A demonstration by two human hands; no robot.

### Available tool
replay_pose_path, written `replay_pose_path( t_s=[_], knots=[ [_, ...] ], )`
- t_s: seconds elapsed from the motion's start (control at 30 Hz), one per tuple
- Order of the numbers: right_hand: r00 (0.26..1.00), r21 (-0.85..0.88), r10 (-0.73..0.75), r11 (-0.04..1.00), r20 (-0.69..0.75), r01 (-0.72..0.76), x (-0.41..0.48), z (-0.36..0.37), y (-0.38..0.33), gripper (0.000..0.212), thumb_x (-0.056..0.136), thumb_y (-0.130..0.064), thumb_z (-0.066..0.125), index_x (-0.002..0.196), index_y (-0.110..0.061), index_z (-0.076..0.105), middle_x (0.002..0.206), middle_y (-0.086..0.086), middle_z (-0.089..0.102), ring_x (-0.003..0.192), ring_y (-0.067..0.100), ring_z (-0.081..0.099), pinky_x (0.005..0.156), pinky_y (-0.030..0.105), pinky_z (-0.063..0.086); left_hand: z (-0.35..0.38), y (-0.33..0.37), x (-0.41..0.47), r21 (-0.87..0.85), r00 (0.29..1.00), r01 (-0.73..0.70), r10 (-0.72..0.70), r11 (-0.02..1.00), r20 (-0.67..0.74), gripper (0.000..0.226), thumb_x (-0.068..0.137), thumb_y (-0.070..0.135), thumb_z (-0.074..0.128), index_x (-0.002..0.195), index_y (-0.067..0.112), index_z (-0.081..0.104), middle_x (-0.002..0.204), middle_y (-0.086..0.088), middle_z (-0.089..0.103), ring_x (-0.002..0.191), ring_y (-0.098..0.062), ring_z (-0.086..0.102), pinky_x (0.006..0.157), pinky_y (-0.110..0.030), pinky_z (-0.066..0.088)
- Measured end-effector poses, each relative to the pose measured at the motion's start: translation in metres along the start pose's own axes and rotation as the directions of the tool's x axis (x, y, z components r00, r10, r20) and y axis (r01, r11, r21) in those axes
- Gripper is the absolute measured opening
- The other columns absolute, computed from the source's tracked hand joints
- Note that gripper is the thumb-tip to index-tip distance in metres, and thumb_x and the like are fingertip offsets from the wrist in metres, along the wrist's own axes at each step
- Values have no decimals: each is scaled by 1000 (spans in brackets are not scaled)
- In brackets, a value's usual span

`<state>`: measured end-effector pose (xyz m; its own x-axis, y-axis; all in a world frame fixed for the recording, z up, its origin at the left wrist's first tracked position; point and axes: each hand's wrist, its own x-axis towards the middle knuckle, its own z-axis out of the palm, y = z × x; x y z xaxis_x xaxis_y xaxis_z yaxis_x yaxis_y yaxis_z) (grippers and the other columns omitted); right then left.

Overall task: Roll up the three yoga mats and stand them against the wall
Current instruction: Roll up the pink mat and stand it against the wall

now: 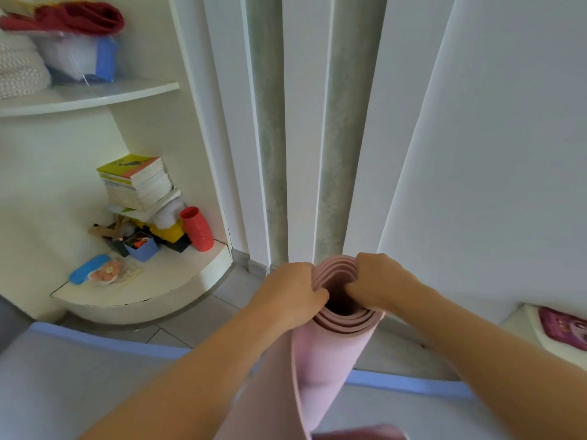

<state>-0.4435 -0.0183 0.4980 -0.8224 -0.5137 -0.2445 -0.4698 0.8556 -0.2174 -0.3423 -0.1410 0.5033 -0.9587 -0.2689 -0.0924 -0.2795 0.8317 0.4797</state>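
Rolled pink foam yoga mat [330, 354] upright, long axis vertical; left hand [290, 292] grasps rim at 9 o'clock, right hand [376, 279] at 2 o'clock; white wall [476, 154] just beyond at 12.

Home: shelves [95, 96] of books [136, 182], toys [165, 231]

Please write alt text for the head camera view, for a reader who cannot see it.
Two bare hands, left hand and right hand, grip the top rim of a rolled pink yoga mat held upright before a white wall. At left, a corner shelf holds stacked books and a red cup.
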Motion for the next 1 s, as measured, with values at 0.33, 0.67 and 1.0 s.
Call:
replay_pose_path(
  t_s=[0.33, 0.67, 1.0],
  knots=[
    [926, -148, -352, 917, 138, 370, -4, 4, -29, 26, 82, -26, 60, 106, -19, 54, 95, 1, 62, 90, 22, 60, 79, 31, 51, 4, -18, 11, 6, 962, -218, 214, 976, 170, 4, 88, 16, 52, 84, 18, 50, 73, 7, 52, 73, -15, 54, 61, -23, 40],
    [931, -225, -366, 905, 21, 361, 2, 25, -59, 12, 86, -25, 52, 91, -15, 55, 77, 1, 55, 73, 19, 57, 68, 29, 50, -5, -48, 10, 1, 981, 11, -11, 1000, 192, 18, 80, 33, 59, 86, 18, 50, 77, 7, 51, 79, -17, 55, 67, -27, 43],
    [880, -308, -390, 831, 273, 464, -22, 20, -68, 29, 84, -38, 63, 75, -13, 53, 72, 0, 56, 76, 21, 58, 72, 29, 50, 6, -49, -35, 88, 976, -28, 8, 996, 219, 23, 83, 21, 55, 103, 14, 46, 78, 6, 47, 77, -18, 49, 55, -22, 33]
  ],
)
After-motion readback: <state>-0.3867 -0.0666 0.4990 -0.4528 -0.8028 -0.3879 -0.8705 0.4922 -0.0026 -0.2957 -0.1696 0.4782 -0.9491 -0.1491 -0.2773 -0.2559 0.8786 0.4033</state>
